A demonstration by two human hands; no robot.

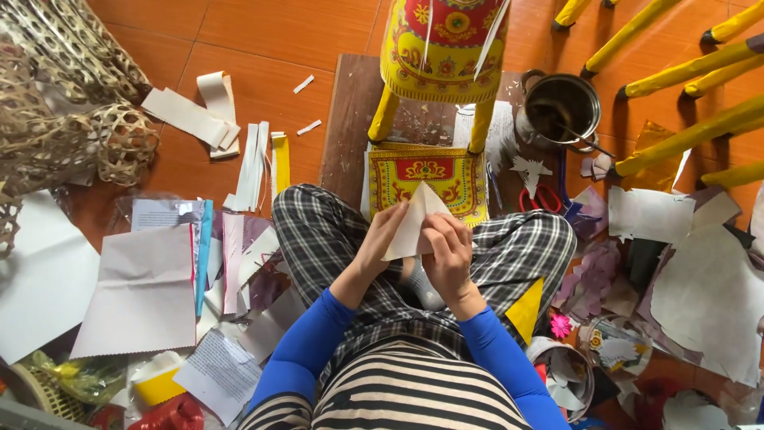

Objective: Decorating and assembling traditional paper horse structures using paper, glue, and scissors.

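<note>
Head view: left hand and right hand both pinch folded white paper, held between them over lap. Likely light, limp, tears easily; grip along folded edges.

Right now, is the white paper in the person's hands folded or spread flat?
Folded: the white paper forms a pointed triangle, pinched between left hand and right hand.
</note>
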